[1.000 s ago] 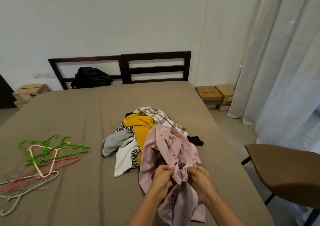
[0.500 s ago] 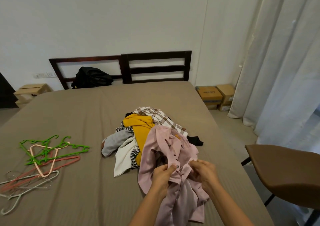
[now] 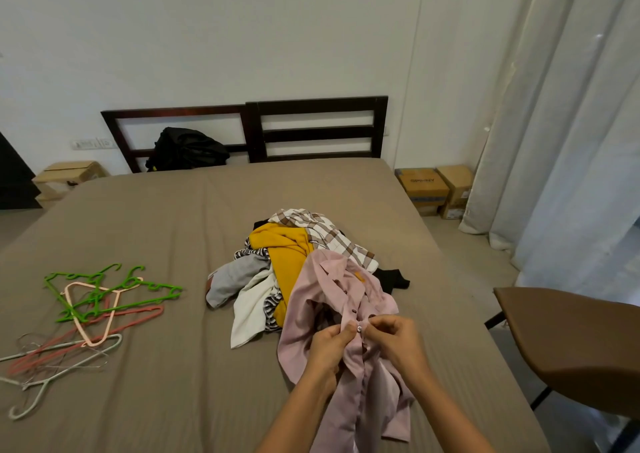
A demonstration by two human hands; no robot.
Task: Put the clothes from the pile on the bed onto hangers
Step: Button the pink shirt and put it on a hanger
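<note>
A pink button-up shirt (image 3: pixel 329 289) lies at the near side of the clothes pile (image 3: pixel 287 255) on the bed (image 3: pixel 156 217), its lower part trailing toward me. My left hand (image 3: pixel 329 345) and my right hand (image 3: pixel 398 341) both pinch the shirt's front placket at a button, fingers curled on the cloth. The pile holds a yellow top, a checked shirt, grey, white and striped pieces. Several hangers (image 3: pixel 93 300), green, pink, red and grey, lie tangled on the bed at the left.
A brown chair (image 3: pixel 571 341) stands close at the right of the bed. A black bag (image 3: pixel 187 147) leans on the dark headboard (image 3: pixel 311 126). Cardboard boxes (image 3: pixel 436 189) sit on the floor by the curtains (image 3: pixel 561 106); another box (image 3: pixel 65 175) is at the far left.
Both hands moved a little up the pink shirt's front and now pinch it at a button. The shirt's collar end has spread out over the pile.
</note>
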